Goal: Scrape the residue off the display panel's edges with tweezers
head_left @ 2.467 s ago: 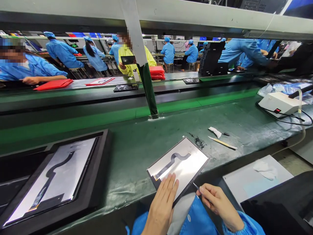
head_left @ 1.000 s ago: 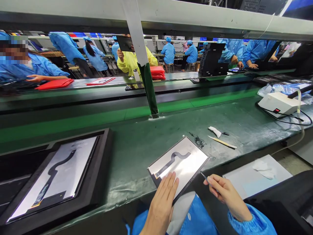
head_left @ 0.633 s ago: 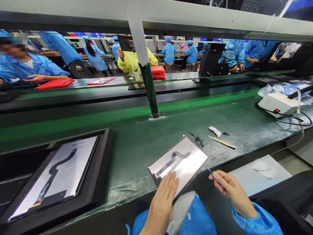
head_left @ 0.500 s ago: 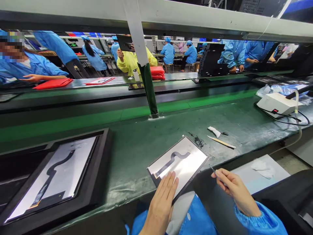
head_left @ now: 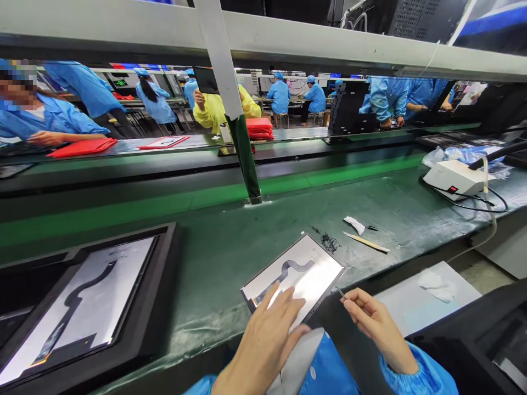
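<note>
A flat display panel (head_left: 315, 280) with a silvery back and a curved dark flex cable lies tilted at the edge of the green bench (head_left: 206, 263). My left hand (head_left: 269, 329) is over its near left part, fingers spread, holding nothing. To the right of the panel, my right hand (head_left: 370, 321) pinches thin metal tweezers (head_left: 341, 293), whose tip is close to the panel's right edge. Dark scraps (head_left: 328, 242) lie beyond the panel's far right edge. A second panel (head_left: 111, 296) with a similar cable rests in a black foam tray (head_left: 164, 274) on the left.
A yellow-handled blade (head_left: 366, 242) and a white wrapped tool (head_left: 354, 224) lie beyond the scraps. A white device (head_left: 453, 178) with cables stands at the right. A post (head_left: 245, 159) rises at the bench's back. People in blue and yellow work across the line.
My left hand has moved up over the panel and its fingers have spread. My right hand with the tweezers has come nearer the panel's right edge. The whole view has shifted slightly.
</note>
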Available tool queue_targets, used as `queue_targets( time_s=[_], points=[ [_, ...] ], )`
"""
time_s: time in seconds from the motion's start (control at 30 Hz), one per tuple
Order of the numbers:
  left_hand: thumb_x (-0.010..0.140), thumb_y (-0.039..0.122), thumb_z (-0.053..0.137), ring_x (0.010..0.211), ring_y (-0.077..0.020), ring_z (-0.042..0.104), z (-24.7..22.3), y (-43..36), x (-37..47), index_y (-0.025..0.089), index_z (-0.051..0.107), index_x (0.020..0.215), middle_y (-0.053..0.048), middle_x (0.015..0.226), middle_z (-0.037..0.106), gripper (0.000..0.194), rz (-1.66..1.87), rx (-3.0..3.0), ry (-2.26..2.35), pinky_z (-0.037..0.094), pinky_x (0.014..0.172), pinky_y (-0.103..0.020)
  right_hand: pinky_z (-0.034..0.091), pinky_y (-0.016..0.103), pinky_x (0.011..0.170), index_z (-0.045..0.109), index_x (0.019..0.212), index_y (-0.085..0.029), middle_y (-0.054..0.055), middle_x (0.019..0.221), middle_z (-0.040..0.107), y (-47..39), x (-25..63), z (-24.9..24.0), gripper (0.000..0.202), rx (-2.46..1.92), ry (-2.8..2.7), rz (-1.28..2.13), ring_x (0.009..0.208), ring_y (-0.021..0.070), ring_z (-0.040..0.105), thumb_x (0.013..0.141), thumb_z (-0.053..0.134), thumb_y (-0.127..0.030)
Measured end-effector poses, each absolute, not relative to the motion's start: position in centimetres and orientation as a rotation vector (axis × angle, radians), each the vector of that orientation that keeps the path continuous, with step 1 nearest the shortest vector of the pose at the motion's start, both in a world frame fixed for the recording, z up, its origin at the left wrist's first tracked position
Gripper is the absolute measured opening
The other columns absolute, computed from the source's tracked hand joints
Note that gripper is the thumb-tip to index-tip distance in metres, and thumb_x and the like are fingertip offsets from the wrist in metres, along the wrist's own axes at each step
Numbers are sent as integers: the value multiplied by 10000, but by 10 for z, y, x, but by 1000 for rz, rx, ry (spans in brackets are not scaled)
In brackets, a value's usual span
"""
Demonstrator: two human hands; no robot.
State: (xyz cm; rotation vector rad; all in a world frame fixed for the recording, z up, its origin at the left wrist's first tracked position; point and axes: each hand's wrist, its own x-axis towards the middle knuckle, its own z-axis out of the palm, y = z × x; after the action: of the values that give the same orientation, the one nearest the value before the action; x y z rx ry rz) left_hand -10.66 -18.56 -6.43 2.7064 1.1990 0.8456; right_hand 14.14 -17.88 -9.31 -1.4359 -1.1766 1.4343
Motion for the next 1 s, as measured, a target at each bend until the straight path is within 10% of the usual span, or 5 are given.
queue_targets(
  time_s=[0.4,1.0],
  points=[
    [844,282,703,861,-213,583,-46,-99,-33,207,671,723,-15,812,673,146,562,2182,1170,417,788,-334,331,238,489,644,852,-203,-53,589,457,-179,142,-99,475,-1371,-1262,1210,530,123,434,804,616,-675],
    [916,221,545,967,-250,544,-32,-21,-13,200,688,788,-57,866,677,193,537,2422,1380,373,884,-426,313,261,520,545,810,-216,-69,557,408,-185,148,-111,507,-1417,-1089,1091,521,134,379,842,518,-721]
  ],
)
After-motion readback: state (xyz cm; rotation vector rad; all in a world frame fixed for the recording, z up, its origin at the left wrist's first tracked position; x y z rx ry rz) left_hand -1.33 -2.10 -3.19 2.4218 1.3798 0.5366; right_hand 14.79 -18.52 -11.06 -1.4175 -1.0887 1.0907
